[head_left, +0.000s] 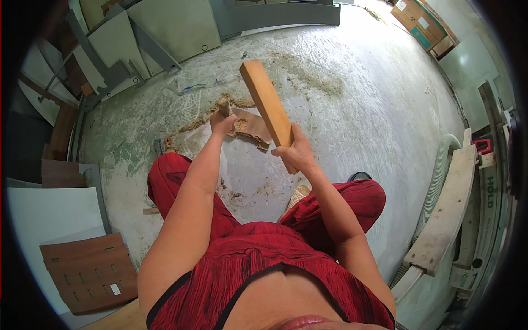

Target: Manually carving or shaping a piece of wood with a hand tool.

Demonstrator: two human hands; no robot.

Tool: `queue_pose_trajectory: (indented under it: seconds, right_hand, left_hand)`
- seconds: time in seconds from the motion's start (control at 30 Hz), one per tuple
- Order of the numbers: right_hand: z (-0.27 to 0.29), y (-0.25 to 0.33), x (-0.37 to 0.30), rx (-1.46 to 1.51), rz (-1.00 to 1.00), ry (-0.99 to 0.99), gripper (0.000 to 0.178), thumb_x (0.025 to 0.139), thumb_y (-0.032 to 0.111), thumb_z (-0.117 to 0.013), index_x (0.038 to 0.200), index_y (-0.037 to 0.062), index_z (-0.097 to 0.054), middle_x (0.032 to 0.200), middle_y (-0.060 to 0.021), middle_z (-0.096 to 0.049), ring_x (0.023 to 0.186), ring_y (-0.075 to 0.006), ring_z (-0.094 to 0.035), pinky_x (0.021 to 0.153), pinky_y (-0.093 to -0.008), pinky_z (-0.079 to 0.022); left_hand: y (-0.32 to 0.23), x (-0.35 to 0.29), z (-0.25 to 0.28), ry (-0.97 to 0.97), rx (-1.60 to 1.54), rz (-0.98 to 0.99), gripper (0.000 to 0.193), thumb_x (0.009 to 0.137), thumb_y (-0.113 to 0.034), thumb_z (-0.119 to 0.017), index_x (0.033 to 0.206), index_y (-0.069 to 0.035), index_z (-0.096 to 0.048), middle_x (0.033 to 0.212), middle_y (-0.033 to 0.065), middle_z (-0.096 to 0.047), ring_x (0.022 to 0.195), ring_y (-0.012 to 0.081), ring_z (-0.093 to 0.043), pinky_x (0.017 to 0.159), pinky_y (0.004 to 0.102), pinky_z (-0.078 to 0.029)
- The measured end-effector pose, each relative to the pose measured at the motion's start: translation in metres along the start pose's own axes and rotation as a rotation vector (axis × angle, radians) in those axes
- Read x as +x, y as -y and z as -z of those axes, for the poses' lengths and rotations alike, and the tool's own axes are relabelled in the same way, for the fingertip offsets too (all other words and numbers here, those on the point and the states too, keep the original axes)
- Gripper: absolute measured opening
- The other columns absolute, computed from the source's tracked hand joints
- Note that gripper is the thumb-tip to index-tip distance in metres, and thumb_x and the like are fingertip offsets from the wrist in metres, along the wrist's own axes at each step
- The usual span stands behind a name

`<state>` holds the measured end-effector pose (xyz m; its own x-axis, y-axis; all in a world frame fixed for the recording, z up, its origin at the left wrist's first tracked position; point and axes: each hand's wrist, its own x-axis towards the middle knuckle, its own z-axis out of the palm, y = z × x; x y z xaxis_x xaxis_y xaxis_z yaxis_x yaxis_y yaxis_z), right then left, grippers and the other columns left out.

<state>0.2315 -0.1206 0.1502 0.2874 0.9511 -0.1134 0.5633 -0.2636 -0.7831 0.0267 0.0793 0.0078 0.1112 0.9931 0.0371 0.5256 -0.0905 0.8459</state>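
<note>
The right hand (pixel 297 149) grips a wood block (pixel 267 103) raised high, the left hand (pixel 223 122) holds a small peg (pixel 224 105) above the torn board (pixel 250 127), so hit straight, fingers low.

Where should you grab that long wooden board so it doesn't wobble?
Probably near its lower end, coming from the right, as the right hand does now. The wooden board is long, flat and narrow, tilted up and away from the person, so fingers can wrap around its thin edges there. A grip nearer the middle would likely balance it better. The left hand is closed on a small wooden piece.
</note>
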Motion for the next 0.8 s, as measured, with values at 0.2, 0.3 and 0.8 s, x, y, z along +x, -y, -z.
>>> queue_pose_trajectory:
  seconds: [0.2, 0.3, 0.8]
  right_hand:
    - [0.001, 0.005, 0.0, 0.028, 0.09, -0.009, 0.085, 0.055, 0.031, -0.077, 0.129, 0.0068, -0.043, 0.096, -0.0216, -0.066, 0.091, -0.04, -0.064, 0.082, -0.0442, -0.049]
    - [0.0, 0.005, -0.003, 0.002, 0.114, 0.0, 0.086, 0.055, 0.031, -0.077, 0.13, 0.007, -0.043, 0.096, -0.021, -0.066, 0.09, -0.0397, -0.065, 0.081, -0.0441, -0.05]
    - [-0.018, 0.01, -0.012, -0.244, 0.122, 0.147, 0.069, 0.06, 0.022, -0.074, 0.12, 0.0073, -0.044, 0.096, -0.0211, -0.062, 0.087, -0.0415, -0.063, 0.074, -0.0479, -0.05]
  left_hand:
    - [-0.004, -0.003, -0.008, 0.09, -0.113, -0.039, 0.025, 0.065, -0.024, -0.072, 0.08, -0.005, -0.066, 0.074, 0.0103, -0.068, 0.073, 0.0269, -0.067, 0.067, 0.0379, -0.05]
    - [-0.007, -0.007, -0.014, 0.086, -0.037, -0.047, 0.024, 0.065, -0.024, -0.073, 0.079, -0.006, -0.066, 0.073, 0.009, -0.069, 0.074, 0.0271, -0.067, 0.069, 0.0374, -0.05]
    - [0.012, -0.015, -0.035, 0.192, -0.641, -0.299, 0.021, 0.088, -0.015, -0.064, 0.107, -0.009, -0.065, 0.095, 0.0069, -0.07, 0.095, 0.0219, -0.066, 0.08, 0.0333, -0.05]
